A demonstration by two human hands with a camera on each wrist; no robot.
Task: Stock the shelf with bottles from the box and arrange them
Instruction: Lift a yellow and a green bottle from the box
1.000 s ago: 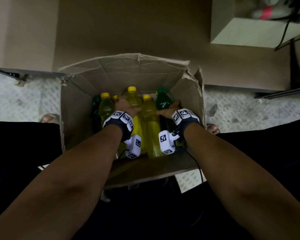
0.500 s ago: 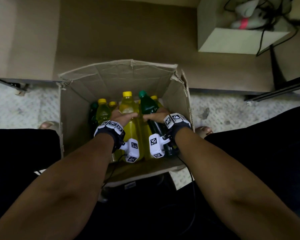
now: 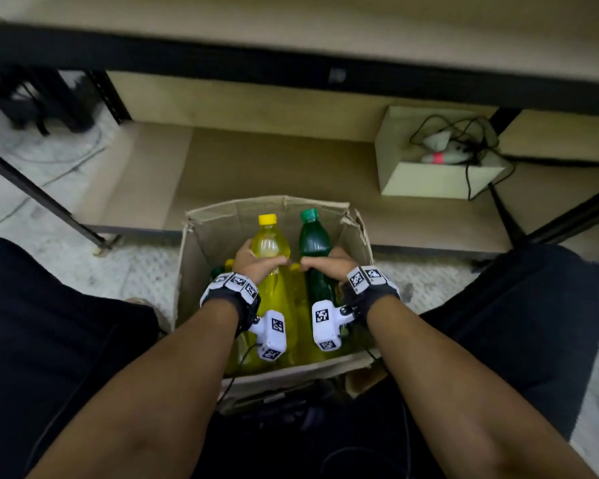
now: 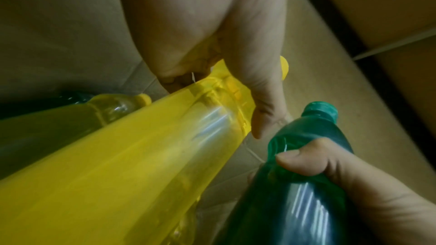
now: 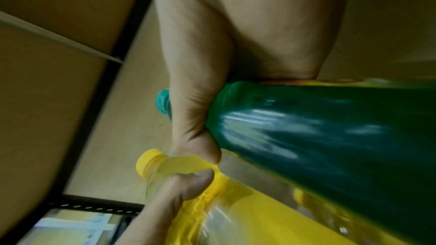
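Observation:
An open cardboard box (image 3: 208, 236) stands on the floor between my knees, in front of a low wooden shelf (image 3: 274, 167). My left hand (image 3: 256, 261) grips a yellow bottle (image 3: 268, 243) with a yellow cap around its shoulder. My right hand (image 3: 325, 262) grips a dark green bottle (image 3: 313, 238) with a green cap the same way. Both bottles are lifted so their tops rise above the box's rim. The left wrist view shows the yellow bottle (image 4: 141, 156) and green bottle (image 4: 306, 174) side by side. More yellow bottles (image 3: 301, 333) stay lower in the box.
A small open carton (image 3: 436, 181) holding cables sits on the shelf at the right. A higher shelf board with a black metal rail (image 3: 291, 69) overhangs the low one. Black uprights (image 3: 42, 198) slant at both sides. Patterned floor lies beside the box.
Both hands have risen with their bottles, from down among the others to above the box's rim. The head view has tilted up, bringing the upper shelf rail into sight.

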